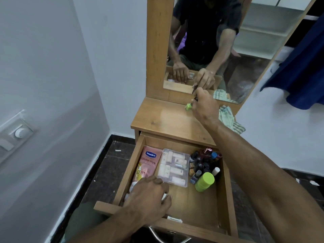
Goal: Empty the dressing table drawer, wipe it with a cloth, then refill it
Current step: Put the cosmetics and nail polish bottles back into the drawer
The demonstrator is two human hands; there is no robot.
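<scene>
Right hand [204, 104] is reaching out w/ arm fully extended over the tabletop [166, 118], fingers pinching small bottles, one w/ a green cap [188, 106], near the mirror [219, 41]. Left hand [149, 197] is curling down inside the open drawer [226, 190] at its front-left; can't tell what it's grasping. Pink Vaseline tube [149, 163], clear box [175, 167] & bottles are sitting in the drawer. Striped cloth [229, 118] is lying on the tabletop's right edge.

You've got one open drawer [226, 186]. Inside it: one pink Vaseline pouch [149, 163], one clear plastic box [173, 167] of small tubes, one lime-green capped jar [204, 181], and a cluster of small dark bottles [201, 163], too crowded to count. On the tabletop [166, 118]: one small green bottle [188, 106], one striped cloth [228, 118]. One mirror [254, 41]. Two hands: left hand [149, 199], right hand [205, 104].
</scene>
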